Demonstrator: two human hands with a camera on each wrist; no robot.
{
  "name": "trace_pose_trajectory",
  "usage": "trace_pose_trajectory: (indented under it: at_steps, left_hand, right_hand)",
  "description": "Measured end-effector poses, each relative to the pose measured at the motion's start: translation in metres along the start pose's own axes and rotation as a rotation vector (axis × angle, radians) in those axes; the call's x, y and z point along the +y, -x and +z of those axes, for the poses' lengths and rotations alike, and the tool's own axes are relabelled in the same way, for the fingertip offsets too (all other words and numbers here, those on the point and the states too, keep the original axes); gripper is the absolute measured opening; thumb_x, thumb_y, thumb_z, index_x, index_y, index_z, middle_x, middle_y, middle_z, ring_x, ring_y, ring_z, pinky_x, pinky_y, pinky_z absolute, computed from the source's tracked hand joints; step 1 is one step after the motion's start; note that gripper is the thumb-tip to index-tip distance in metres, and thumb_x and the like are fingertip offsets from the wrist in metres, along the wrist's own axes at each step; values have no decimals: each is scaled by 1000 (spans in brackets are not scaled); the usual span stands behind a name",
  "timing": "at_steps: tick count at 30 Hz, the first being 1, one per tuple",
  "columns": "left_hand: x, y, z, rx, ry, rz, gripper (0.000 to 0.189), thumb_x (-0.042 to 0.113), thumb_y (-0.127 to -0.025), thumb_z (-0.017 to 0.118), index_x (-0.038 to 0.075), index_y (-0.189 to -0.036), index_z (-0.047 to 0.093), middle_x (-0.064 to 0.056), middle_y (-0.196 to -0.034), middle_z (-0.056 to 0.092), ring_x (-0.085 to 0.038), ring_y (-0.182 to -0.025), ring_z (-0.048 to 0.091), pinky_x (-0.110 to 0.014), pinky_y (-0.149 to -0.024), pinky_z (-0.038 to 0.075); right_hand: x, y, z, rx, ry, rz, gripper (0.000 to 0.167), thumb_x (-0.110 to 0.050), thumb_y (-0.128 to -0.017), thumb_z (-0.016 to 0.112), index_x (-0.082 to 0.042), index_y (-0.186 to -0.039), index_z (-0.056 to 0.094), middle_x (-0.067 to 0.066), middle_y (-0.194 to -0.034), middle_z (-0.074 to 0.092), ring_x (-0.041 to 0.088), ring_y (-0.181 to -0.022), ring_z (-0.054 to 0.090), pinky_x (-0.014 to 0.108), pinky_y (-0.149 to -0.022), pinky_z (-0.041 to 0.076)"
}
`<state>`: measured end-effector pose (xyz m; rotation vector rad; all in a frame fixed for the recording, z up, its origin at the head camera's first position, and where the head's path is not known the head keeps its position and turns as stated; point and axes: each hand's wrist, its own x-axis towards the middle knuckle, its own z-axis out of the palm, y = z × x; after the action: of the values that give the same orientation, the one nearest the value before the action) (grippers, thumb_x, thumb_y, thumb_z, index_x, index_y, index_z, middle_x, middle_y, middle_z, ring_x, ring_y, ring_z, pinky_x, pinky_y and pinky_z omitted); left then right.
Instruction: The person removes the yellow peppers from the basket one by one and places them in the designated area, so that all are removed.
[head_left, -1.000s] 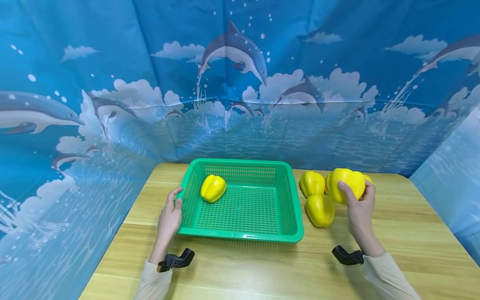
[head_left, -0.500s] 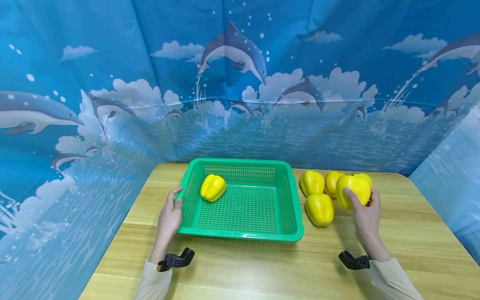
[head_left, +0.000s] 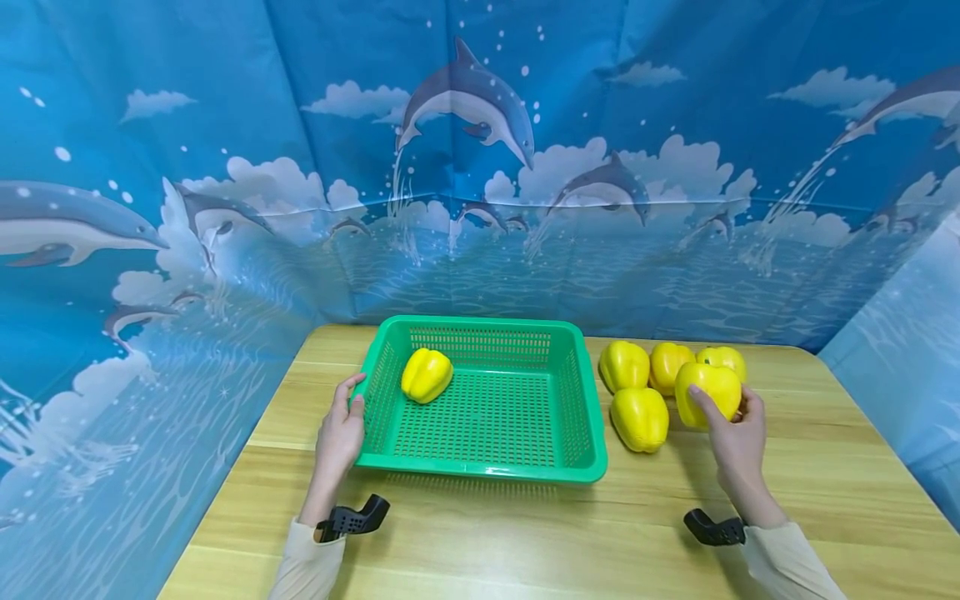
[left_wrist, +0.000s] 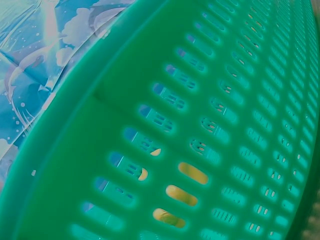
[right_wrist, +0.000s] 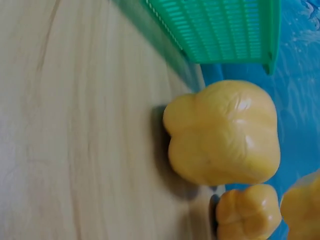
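My left hand (head_left: 340, 433) grips the left rim of a green plastic basket (head_left: 480, 472), thumb and index finger at the edge. The basket's slotted wall (left_wrist: 165, 120) fills the left wrist view, with no fingers showing. Inside the basket, near its left side, lies one yellow bell pepper (head_left: 427, 377). On the right, my right hand (head_left: 738, 437) holds another yellow bell pepper (head_left: 708, 393), thumb on its near side and fingers round its right. This pepper is low, right in front of several more yellow peppers, and partly overlaps the back right pepper (head_left: 724, 359) in the head view.
Peppers rest between the basket and my right hand: one in front (head_left: 640, 419), others behind at the left (head_left: 625, 367) and middle (head_left: 670, 367). The wooden table (head_left: 487, 542) ends at a blue dolphin-print curtain (head_left: 465, 250) behind.
My right hand has moved right, down and nearer to me with the pepper, uncovering the peppers behind it. The left hand, basket and other peppers stay in place.
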<state>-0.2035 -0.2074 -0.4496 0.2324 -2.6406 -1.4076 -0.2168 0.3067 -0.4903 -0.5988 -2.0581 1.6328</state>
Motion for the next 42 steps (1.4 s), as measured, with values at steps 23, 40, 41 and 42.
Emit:
trace_pose_trajectory:
  at_steps: [23, 40, 41, 42]
  left_hand:
    - [1, 1, -1, -9, 3, 7, 40, 25, -105, 31, 22, -145, 33, -2, -56, 34, -14, -39, 25, -29, -39, 25]
    - [1, -1, 0, 4, -8, -5, 40, 23, -105, 31, 23, -145, 34, -4, -60, 36, -15, -42, 27, -30, -41, 25]
    - [2, -1, 0, 4, -8, -6, 40, 23, -105, 32, 23, -145, 34, -4, -60, 36, -15, -42, 27, -30, -41, 25]
    - [2, -1, 0, 4, -8, -7, 40, 23, -105, 32, 23, -145, 34, -4, -59, 36, -14, -42, 26, -29, -41, 25]
  right_hand:
    - [-9, 13, -5, -88, 162, 91, 86, -44, -86, 66, -2, -147, 23, 12, -129, 37, 15, -93, 40, 14, -64, 39]
    - [2, 14, -6, -144, 212, 134, 91, -53, -86, 60, 0, -148, 19, 21, -144, 28, 34, -123, 30, 44, -93, 31]
    - [3, 14, -6, -146, 210, 135, 92, -53, -86, 60, 0, -148, 19, 22, -145, 27, 34, -124, 30, 45, -94, 31]
    - [4, 14, -5, -149, 210, 136, 92, -53, -86, 60, 0, -148, 18, 22, -145, 27, 34, -125, 30, 46, -95, 31]
